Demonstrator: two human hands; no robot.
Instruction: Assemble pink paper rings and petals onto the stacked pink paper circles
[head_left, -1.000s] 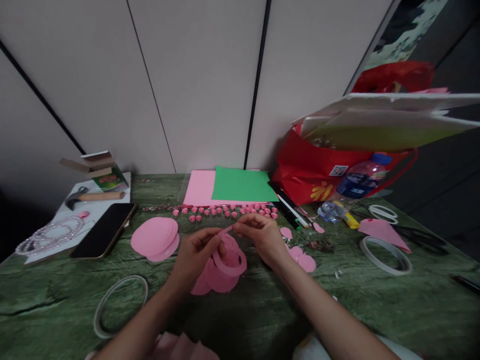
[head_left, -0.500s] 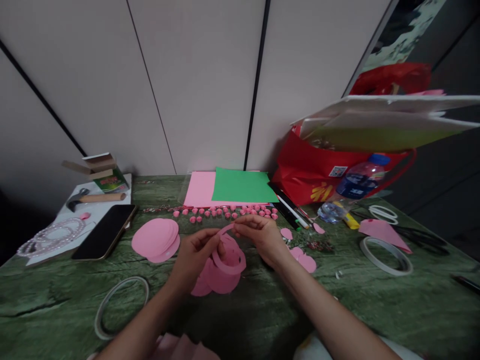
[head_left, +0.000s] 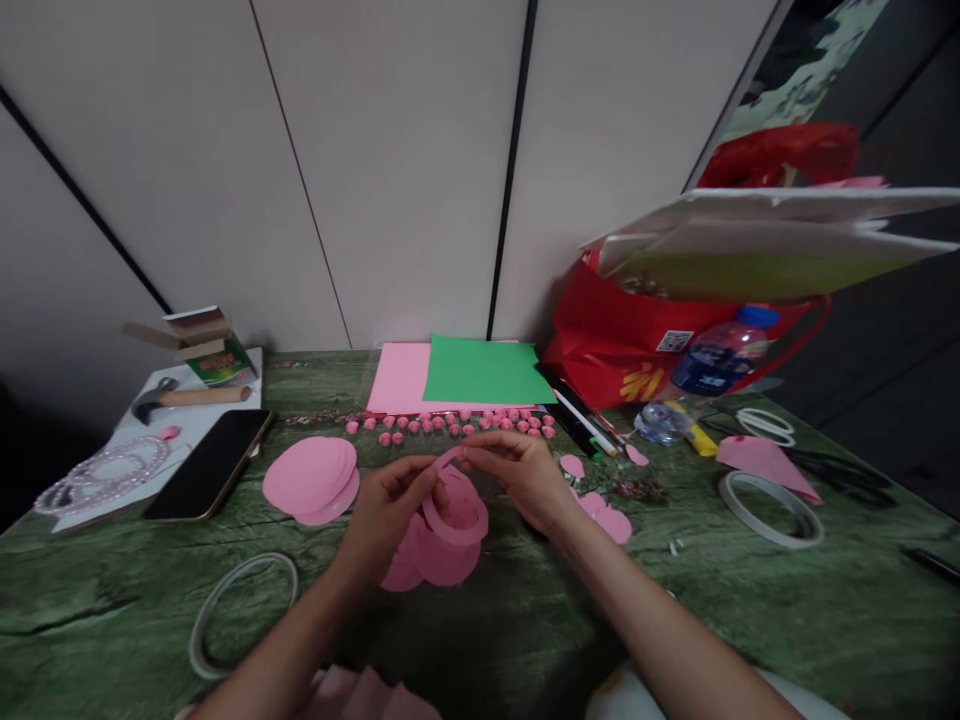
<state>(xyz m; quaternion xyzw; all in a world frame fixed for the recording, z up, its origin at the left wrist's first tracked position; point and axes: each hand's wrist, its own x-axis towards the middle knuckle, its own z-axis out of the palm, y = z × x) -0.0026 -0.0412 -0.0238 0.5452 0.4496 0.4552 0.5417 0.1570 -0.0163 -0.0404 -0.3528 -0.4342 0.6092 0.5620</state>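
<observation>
A pink paper spiral strip [head_left: 448, 536] hangs between my hands at the middle of the view. My left hand [head_left: 394, 505] pinches it near its upper left. The strip's end is between the thumb and fingers of my right hand [head_left: 517, 470]. Below the spiral lie pink paper circles [head_left: 446, 565]. A stack of pink discs [head_left: 311, 475] rests left of my left hand. Behind my hands, small rolled pink paper roses [head_left: 439, 425] stand in rows.
Green sheet [head_left: 487, 370] lies at the back. A phone [head_left: 214, 465], hammer [head_left: 199, 396] and beads [head_left: 109, 475] sit left; tape rolls [head_left: 199, 635] [head_left: 772, 535] flank my arms. Red bag [head_left: 592, 345], bottle [head_left: 709, 370] and black scissors [head_left: 847, 478] are right.
My right hand has shifted slightly left along with the strip's end. The spiral has moved a little left. My left hand has barely moved.
</observation>
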